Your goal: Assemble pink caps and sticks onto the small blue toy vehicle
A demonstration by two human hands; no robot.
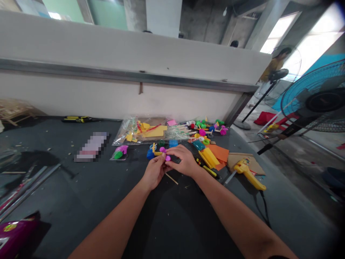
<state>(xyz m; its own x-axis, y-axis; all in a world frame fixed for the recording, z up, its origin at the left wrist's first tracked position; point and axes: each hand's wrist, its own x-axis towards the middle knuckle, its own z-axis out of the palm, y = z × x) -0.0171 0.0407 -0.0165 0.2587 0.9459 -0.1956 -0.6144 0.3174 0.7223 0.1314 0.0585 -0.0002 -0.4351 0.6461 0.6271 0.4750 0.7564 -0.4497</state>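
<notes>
My left hand (pixel 155 171) and my right hand (pixel 183 160) meet over the middle of the dark table. Between their fingertips they pinch a small piece of purple modelling clay (pixel 167 158), rounded into lobes; my fingers hide part of it. Just beyond my left fingers stands a small yellow angled piece (pixel 157 153), and I cannot tell whether it joins the purple clay. A blue lump or cap (pixel 150 154) sits right beside it. Below my hands a thin wooden stick (pixel 171 178) lies on the table.
A yellow hot glue gun (pixel 249 174) rests on cardboard at right, its cord trailing forward. Orange paper (pixel 219 154) and yellow blocks (pixel 208 158) lie nearer. Plastic bags (pixel 145 131) and colourful small parts line the back. A fan (pixel 320 100) stands right of the table.
</notes>
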